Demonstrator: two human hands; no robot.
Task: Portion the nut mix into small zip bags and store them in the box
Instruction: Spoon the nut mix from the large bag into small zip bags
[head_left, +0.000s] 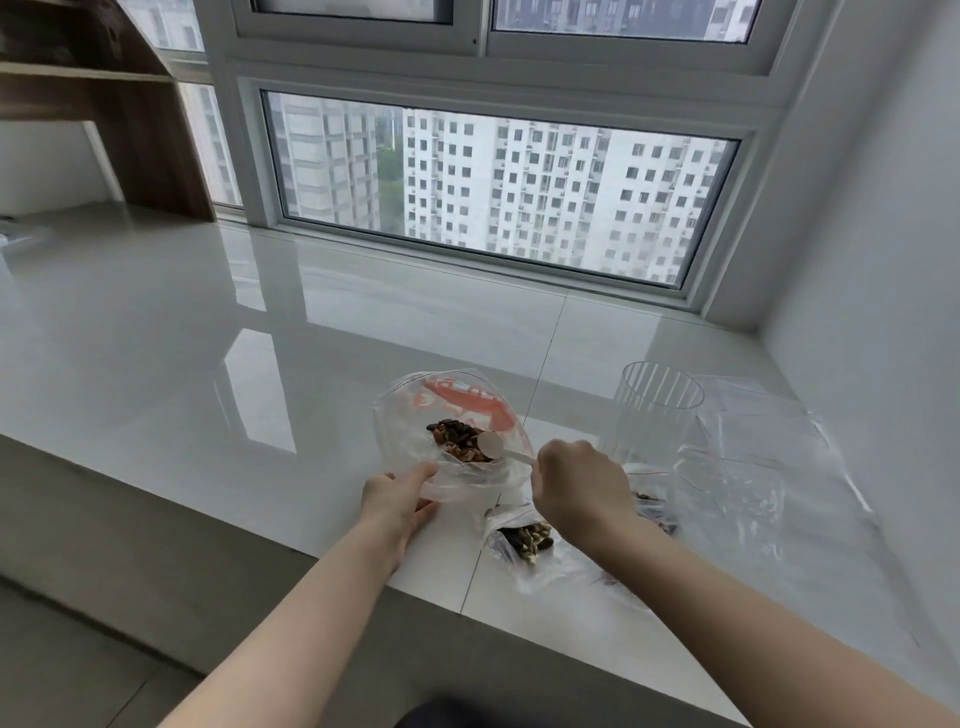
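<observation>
Under a wide window (498, 192) looking onto pale tower blocks, a glossy white ledge (260, 338) runs from a wooden shelf (104, 104) at the far left to a white wall (883, 208) on the right. Near the ledge's front edge, right of centre, stands a big bag (415, 447) of clear plastic with orange print, its mouth open and the nut mix (457, 440) heaped inside. Right of it rises a clear ribbed box (657, 410), with loose clear plastic (769, 467) spread toward the right end. Just before the big bag, at the front edge, lies a small bag (524, 538) holding nuts. The left hand (400, 501) pinches the big bag's near lip, fingers partly extended. The right hand (579, 486) is curled in a fist round the handle of a white spoon (498, 449), whose bowl sits over the mix.
</observation>
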